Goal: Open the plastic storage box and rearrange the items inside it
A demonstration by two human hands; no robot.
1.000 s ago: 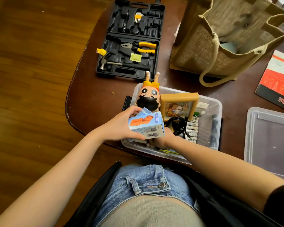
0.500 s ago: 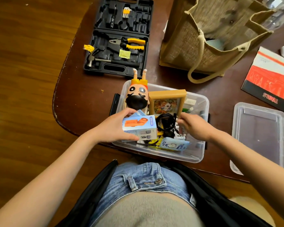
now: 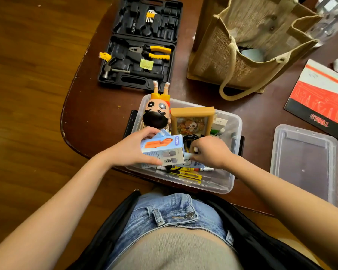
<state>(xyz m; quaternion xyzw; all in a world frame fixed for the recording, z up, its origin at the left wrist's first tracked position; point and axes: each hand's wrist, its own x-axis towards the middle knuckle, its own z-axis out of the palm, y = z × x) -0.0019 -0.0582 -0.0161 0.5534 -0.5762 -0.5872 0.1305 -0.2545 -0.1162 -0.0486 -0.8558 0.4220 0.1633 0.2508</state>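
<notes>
While the wooden floor (image 3: 27,94) fills the left of the view, the dark brown counter (image 3: 98,117) begins with its rounded corner, and on it lies an open black tool case (image 3: 141,45) holding yellow-handled pliers (image 3: 154,52) and a hammer (image 3: 113,71). Nearer the person, the clear plastic storage box (image 3: 219,182) sits open at the counter's front edge. At its far left corner a cartoon figure (image 3: 157,112) stands head down, feet up, and just beside it a tan picture frame (image 3: 192,119) stands upright. The left hand (image 3: 131,151) grips a light blue carton (image 3: 163,151) with an orange print, thumb along its near side, fingers over the far edge, holding it above the box's left part. The right hand (image 3: 211,151) reaches into the middle of the box with curled fingers pinching something small and pale; what it is I cannot tell. A black cable (image 3: 191,139) coils between the hands. Farther right stand a burlap tote bag (image 3: 242,45), the box's clear lid (image 3: 304,162) lying flat on the counter, and a red-and-white booklet (image 3: 320,98).
</notes>
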